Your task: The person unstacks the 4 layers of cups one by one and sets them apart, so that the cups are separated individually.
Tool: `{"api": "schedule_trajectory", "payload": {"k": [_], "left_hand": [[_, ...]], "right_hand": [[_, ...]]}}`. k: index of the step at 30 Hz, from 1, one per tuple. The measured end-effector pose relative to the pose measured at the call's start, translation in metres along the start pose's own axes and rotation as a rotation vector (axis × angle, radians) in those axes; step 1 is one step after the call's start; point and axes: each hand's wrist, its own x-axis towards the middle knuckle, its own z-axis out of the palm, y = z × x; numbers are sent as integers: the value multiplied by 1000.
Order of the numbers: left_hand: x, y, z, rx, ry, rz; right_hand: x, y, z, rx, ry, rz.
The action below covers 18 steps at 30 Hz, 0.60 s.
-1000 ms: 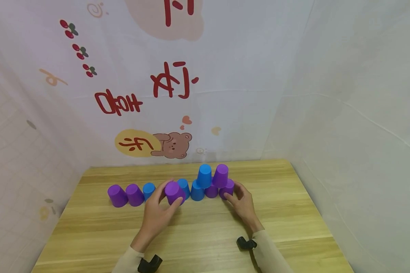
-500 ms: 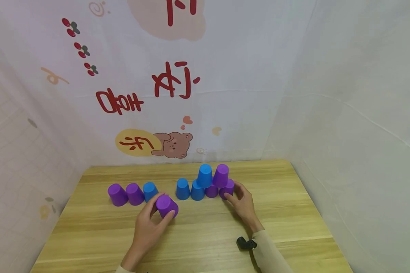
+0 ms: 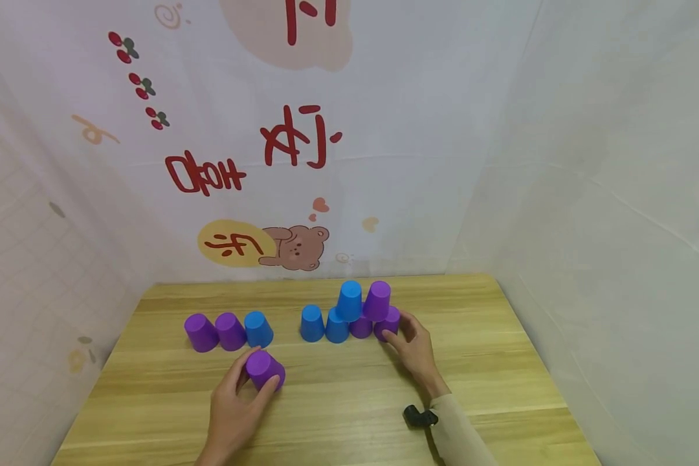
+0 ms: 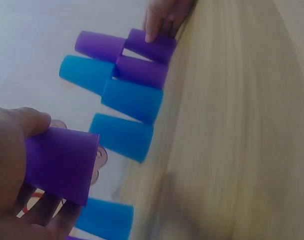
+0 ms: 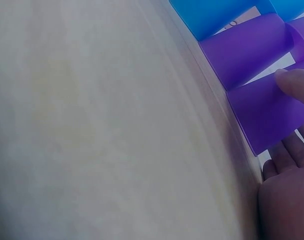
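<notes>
My left hand (image 3: 233,401) grips an upside-down purple cup (image 3: 265,370) between thumb and fingers. In the left wrist view that held cup (image 4: 61,162) is clear of the tabletop. My right hand (image 3: 415,349) holds the rightmost purple cup (image 5: 272,110) of a bottom row, thumb on its near side. Beside it in the row stand another purple cup (image 3: 360,325), a blue cup (image 3: 337,329) and, slightly apart at left, a second blue cup (image 3: 311,323). Resting on top are a blue cup (image 3: 349,300) and a purple cup (image 3: 377,300), side by side.
Farther left, two purple cups (image 3: 230,332) and a blue cup (image 3: 259,330) stand upside down in a line. A gap separates them from the stack. The wooden table (image 3: 338,414) meets a printed cloth wall (image 3: 396,194) behind.
My left hand has drawn the purple cup left and toward me, away from the row, uncovering the blue cups behind. The right hand stays at its cup.
</notes>
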Motion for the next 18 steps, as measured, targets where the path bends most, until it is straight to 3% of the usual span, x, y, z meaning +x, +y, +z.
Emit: {"api": "schedule_trajectory", "payload": {"k": [7,18], "left_hand": [[3,-13,-6,-7,76,18],[10,-26,-6,30,136,46]], "right_hand": [[-1,-1,0,-8,1,2],[0,0,-1,-3,-2,-4]]}}
